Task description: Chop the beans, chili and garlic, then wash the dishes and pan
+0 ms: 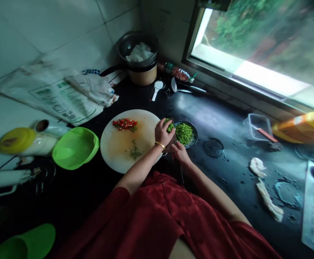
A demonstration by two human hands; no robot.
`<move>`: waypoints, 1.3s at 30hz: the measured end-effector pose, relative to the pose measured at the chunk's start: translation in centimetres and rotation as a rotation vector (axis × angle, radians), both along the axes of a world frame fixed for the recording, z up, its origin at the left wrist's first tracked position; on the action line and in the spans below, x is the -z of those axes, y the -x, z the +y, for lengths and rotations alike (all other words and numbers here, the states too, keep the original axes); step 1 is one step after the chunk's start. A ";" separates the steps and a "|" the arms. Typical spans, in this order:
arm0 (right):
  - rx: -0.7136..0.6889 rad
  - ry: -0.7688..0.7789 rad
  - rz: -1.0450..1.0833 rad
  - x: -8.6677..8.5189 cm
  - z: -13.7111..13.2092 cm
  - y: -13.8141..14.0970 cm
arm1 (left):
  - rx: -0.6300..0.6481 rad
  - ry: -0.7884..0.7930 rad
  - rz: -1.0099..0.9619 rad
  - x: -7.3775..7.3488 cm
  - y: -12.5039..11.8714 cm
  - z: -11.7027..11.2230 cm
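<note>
My right hand (pixel 181 154) grips a knife (pixel 170 145), its broad dark blade tipped up between the cutting board and a plate. My left hand (pixel 164 133), with a gold bangle at the wrist, is curled over a clump of chopped greens (pixel 169 126) against the blade. Just right of the blade, more chopped green pieces (pixel 184 133) are heaped on a dark plate (pixel 195 138). The round white cutting board (pixel 114 153) lies to the left, bearing chopped red chillies (pixel 125 124) and a few scattered green bits (pixel 134 150). The blade partly hides the plate's left side.
Left of the board stand a green bowl (pixel 76 147) and a yellow-lidded jar (pixel 18 140). Behind are a plastic bag (pixel 65 97), a pan (pixel 121 54) on a pot, and ladles (pixel 174 85). At right lie a clear container (pixel 258 126), a yellow bottle (pixel 294 127) and a damp cloth (pixel 268 201).
</note>
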State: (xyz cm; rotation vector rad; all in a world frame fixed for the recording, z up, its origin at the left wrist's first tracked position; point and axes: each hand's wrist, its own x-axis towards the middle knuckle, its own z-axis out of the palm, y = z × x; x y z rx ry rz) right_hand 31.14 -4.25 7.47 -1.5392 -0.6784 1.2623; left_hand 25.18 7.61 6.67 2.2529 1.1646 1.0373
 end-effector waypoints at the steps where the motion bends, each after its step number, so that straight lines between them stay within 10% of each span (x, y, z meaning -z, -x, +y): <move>1: 0.065 0.023 -0.021 0.0 -0.7 -0.9 | 0.063 0.027 -0.002 0.4 -1.8 -0.4; 7: 0.311 0.183 -0.025 1.5 -2.8 -4.8 | 0.312 0.145 0.094 3.3 -8.8 -2.3; 15: 0.349 0.245 0.031 1.8 -3.2 -6.5 | 0.628 -0.072 0.315 3.7 -9.4 -2.7; 24: 0.319 0.277 0.051 -0.9 -8.9 -8.2 | 0.605 -0.095 0.424 5.0 -9.5 -1.7; 31: 0.353 0.203 -0.078 -0.4 -11.8 -10.2 | 0.356 0.052 0.262 3.7 -10.0 -2.1; 35: 0.241 0.122 -0.105 -0.6 -9.6 -10.0 | 0.364 0.020 0.143 2.3 -7.6 -1.6; 39: 0.006 0.078 -0.043 0.3 -5.0 -8.0 | 0.206 -0.017 0.047 1.5 0.3 0.3</move>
